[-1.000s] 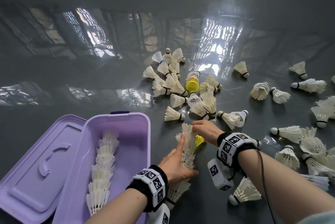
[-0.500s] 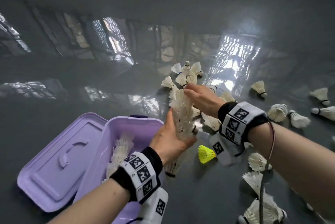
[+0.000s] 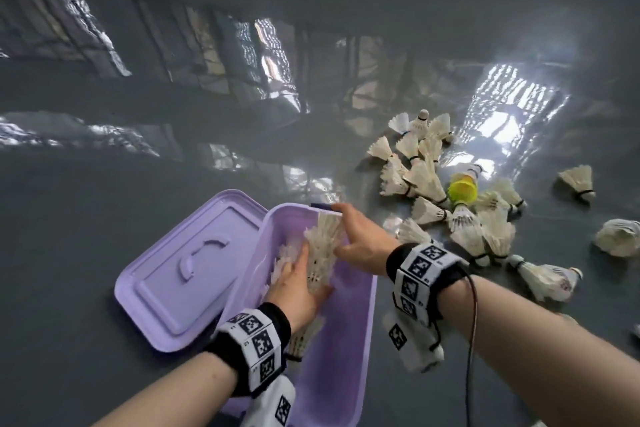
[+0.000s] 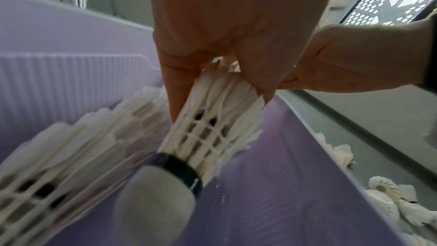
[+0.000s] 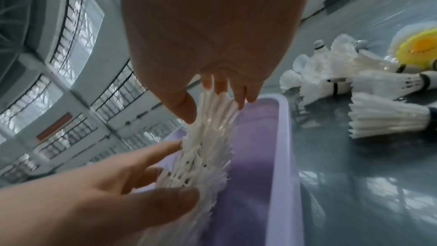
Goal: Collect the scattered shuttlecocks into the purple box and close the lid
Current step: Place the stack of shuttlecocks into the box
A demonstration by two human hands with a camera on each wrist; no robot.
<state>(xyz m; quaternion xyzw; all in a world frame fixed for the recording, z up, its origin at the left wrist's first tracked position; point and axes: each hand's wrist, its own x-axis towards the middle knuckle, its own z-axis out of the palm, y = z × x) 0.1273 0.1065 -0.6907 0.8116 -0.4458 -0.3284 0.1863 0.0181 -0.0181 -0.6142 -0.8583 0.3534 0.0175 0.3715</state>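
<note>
Nested stack of white shuttlecocks (image 3: 320, 253) inside the open purple box (image 3: 356, 350), beside an earlier row (image 4: 71, 147) along its left wall. Left hand (image 3: 298, 291) curled around the stack's lower end; right hand (image 3: 360, 236) pinching its feathered top. Lid (image 3: 187, 264) lying open to the box's left. Loose shuttlecocks (image 3: 450, 205) scattered on the grey floor (image 3: 104, 201) off the box's right side.

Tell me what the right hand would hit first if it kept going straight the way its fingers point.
The right hand points toward the far end wall of the purple box. Its fingertips already sit at that rim, so it would probably meet the wall first, though depth is unclear here.
</note>
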